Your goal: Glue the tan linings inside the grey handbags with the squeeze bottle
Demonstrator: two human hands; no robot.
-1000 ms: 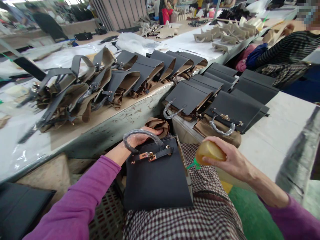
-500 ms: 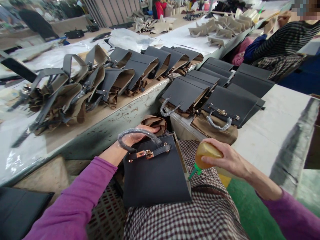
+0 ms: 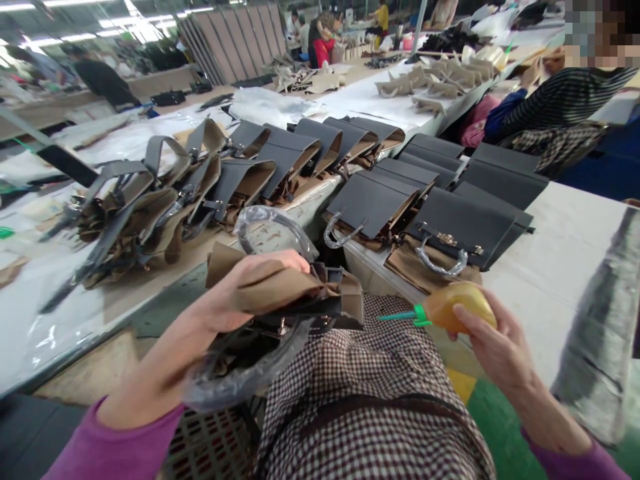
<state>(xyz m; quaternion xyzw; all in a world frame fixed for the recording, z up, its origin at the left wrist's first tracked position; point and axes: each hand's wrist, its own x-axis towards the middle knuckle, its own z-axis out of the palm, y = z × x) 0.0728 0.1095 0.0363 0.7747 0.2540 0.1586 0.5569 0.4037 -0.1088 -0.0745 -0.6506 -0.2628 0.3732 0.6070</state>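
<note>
My left hand (image 3: 260, 280) is closed on a dark handbag (image 3: 320, 313), gripping the brown lining at its mouth. The bag is tipped over my lap, with its plastic-wrapped handles above and below the hand; the lower one is blurred. Its front panel is mostly hidden. Over to the right, my right hand (image 3: 493, 333) wraps round a squeeze bottle (image 3: 457, 307) of yellowish liquid. The bottle lies level, its green nozzle pointing left toward the bag without touching it.
Several dark bags (image 3: 285, 153) with brown linings stand along the left table. More bags (image 3: 373, 200) overlap on the right-hand table (image 3: 575, 227). A plastic crate (image 3: 210, 440) is beside my lap. A co-worker in a striped sleeve (image 3: 555, 97) sits at the far right.
The bag has turned over in my left hand, from its front panel facing up to its lining and edge showing. My right hand has drawn the bottle rightward, away from the bag, and levelled it.
</note>
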